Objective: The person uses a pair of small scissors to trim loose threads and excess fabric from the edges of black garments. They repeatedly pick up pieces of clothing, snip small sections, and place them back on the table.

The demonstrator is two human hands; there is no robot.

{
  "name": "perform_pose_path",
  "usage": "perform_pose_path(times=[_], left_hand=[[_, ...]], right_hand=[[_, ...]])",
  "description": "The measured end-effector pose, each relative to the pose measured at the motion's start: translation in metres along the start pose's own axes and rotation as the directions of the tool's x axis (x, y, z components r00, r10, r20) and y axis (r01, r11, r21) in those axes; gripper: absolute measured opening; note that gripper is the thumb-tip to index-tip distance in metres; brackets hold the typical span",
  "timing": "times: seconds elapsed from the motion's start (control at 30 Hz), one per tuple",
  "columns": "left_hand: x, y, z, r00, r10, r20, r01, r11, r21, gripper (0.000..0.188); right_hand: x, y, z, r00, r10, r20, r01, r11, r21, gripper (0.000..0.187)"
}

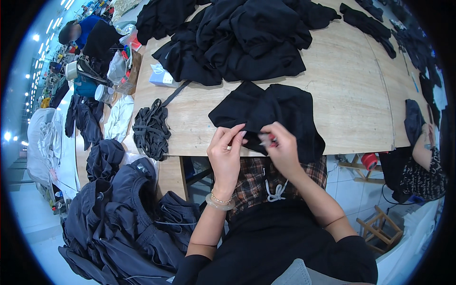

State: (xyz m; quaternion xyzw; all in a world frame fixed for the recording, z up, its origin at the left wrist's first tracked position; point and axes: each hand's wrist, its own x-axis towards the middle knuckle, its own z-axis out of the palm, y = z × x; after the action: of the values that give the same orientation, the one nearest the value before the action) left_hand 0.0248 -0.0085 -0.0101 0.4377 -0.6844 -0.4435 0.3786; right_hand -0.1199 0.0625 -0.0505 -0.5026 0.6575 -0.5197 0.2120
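A black garment piece [292,107] lies at the table's front edge, and part of it hangs over toward my lap. My left hand [224,156] pinches its near edge between thumb and fingertips. Close by on the right, my right hand [284,151] is closed around a small red-handled tool [272,138]. Motion blur and the fingers hide most of that tool, so its kind does not show. The two hands are a short gap apart.
A large heap of black garments [251,40] covers the table's far middle. At left are a tissue box [164,77], a bundle of dark strips [152,129] and piled dark grey garments [107,223]. A co-worker's arm [422,154] rests at far right, above a wooden stool [380,229].
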Motion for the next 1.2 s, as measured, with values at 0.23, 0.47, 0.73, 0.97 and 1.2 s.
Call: perform_pose_path(times=[0.23, 0.47, 0.73, 0.97, 1.2], left_hand=[[0.002, -0.016, -0.012, 0.822, -0.347, 0.452, 0.507, 0.808, -0.3, 0.025], [0.003, -0.005, -0.008, 0.798, -0.403, 0.448, 0.602, 0.575, -0.554, 0.024], [0.005, 0.002, -0.004, 0.787, -0.423, 0.449, 0.617, 0.511, -0.599, 0.02], [0.0, 0.001, -0.002, 0.881, -0.346, 0.322, 0.471, 0.708, -0.526, 0.022], [-0.001, 0.003, -0.006, 0.894, -0.341, 0.292, 0.443, 0.771, -0.457, 0.022]], right_hand=[[0.046, 0.002, -0.039, 0.963, 0.221, 0.157, -0.267, 0.869, 0.417, 0.03], [0.044, -0.017, -0.042, 0.993, 0.081, 0.086, -0.097, 0.974, 0.204, 0.021], [0.026, -0.041, -0.038, 0.962, -0.195, 0.189, 0.191, 0.981, 0.044, 0.027], [0.039, -0.038, -0.041, 0.993, 0.066, 0.093, -0.087, 0.963, 0.253, 0.014], [0.05, -0.041, -0.047, 0.987, 0.11, 0.12, -0.137, 0.959, 0.247, 0.019]])
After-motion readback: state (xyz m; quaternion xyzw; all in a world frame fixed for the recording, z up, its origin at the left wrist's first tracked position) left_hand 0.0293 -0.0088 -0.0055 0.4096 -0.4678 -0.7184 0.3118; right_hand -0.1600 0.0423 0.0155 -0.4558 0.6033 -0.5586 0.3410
